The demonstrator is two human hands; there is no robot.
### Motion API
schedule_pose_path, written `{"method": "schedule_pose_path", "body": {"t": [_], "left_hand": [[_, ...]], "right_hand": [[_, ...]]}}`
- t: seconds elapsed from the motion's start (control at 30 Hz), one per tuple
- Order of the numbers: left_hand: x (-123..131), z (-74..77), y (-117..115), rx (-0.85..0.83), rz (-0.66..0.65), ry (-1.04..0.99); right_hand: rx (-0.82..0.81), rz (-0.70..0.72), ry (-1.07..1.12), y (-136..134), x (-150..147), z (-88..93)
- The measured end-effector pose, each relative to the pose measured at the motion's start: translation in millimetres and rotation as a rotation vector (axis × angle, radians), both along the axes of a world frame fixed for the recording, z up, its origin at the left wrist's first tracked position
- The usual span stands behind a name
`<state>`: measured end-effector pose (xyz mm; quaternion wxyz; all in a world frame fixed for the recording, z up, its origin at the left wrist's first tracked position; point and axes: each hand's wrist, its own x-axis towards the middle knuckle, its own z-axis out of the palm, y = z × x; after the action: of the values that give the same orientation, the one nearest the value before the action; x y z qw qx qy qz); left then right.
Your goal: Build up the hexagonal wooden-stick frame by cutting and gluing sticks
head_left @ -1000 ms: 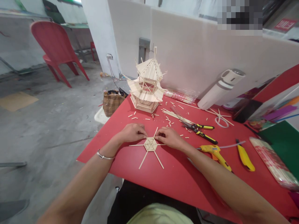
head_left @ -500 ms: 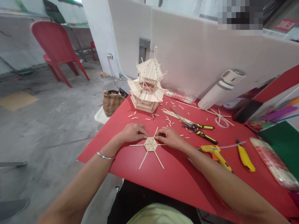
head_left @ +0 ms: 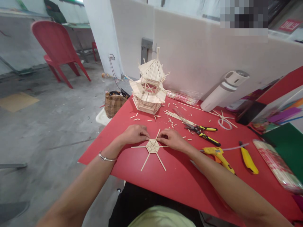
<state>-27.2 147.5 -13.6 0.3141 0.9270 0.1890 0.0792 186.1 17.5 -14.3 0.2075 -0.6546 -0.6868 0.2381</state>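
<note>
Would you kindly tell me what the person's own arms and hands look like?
The left hand and right hand wear no gloves, and no sleeves show on the forearms. A thin, silver-coloured bangle circles the left wrist; the right wrist shows none.

Bare left hand [head_left: 135, 134] and bare right hand [head_left: 172, 138] pinching at a pale wooden hexagonal stick web [head_left: 152, 146], red flat-topped table [head_left: 139, 171], pale stick-built pagoda [head_left: 151, 85] behind.

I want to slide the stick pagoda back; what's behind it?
A pale partition rises behind the pagoda; a packet of sticks shows past its right side. What lies directly behind is hidden.
</note>
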Motion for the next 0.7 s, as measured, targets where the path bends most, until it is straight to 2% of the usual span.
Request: {"method": "schedule_pose_path", "body": {"t": [0.7], "left_hand": [[0.4,3.3,-0.9,-0.002,-0.003,0.022]], "right_hand": [[0.003,-0.003,-0.026,0.2,0.2,-1.8]]}}
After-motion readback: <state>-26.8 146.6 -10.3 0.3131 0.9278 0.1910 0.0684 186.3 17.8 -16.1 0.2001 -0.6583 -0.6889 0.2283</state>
